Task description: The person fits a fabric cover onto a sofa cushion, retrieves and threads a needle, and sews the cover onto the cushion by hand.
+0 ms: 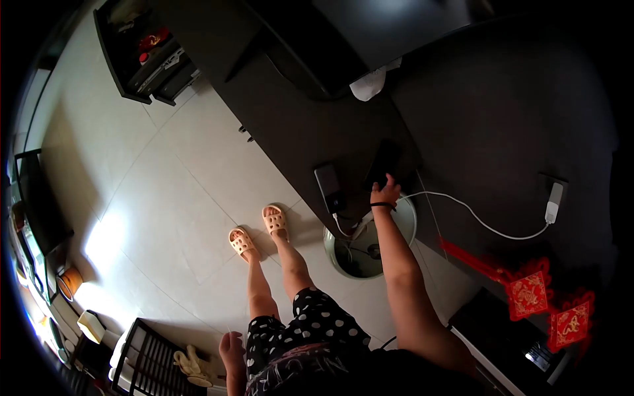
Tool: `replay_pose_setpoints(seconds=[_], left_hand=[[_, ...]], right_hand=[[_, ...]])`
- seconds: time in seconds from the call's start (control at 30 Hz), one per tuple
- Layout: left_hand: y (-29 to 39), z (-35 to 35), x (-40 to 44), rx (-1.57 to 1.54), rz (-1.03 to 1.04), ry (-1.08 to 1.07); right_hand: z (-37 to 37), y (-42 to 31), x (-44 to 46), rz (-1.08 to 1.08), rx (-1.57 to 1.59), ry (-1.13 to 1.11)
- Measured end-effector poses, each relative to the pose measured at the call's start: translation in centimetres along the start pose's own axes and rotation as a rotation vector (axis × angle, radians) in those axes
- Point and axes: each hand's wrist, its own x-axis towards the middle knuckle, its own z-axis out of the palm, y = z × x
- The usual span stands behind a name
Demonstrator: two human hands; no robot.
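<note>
My right hand [386, 193], with a dark band at the wrist, has its thumb and fingers at the lower end of a black phone [383, 160] over the dark cabinet top [284, 125]. Left of it lies a grey power bank [327, 187] with a white cable plugged into its lower end. The cable runs to a white charger [555, 203] at a wall socket. My left hand [232, 350] hangs low beside the dotted shorts, its fingers curled; a thin pale line shows above them, too small to make out.
Below the cabinet edge stands a round pale green bin [335, 254]. A screen [389, 33] fills the top. Red hanging ornaments [527, 294] are at the right. Open drawers [155, 72] jut out at upper left; a slatted rack [158, 360] is at lower left.
</note>
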Motion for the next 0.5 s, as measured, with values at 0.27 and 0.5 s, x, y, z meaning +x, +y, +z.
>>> replay_pose_setpoints(seconds=[0.27,0.5], left_hand=[[-0.8,-0.4,0.0,-0.037,-0.013,0.023],[-1.7,-0.7,0.5,-0.020,-0.020,0.016]], right_hand=[[1.7,-2.7,4.4,0.415,0.023,-0.152],[0.4,-4.4,3.3,0.496,0.064,-0.041]])
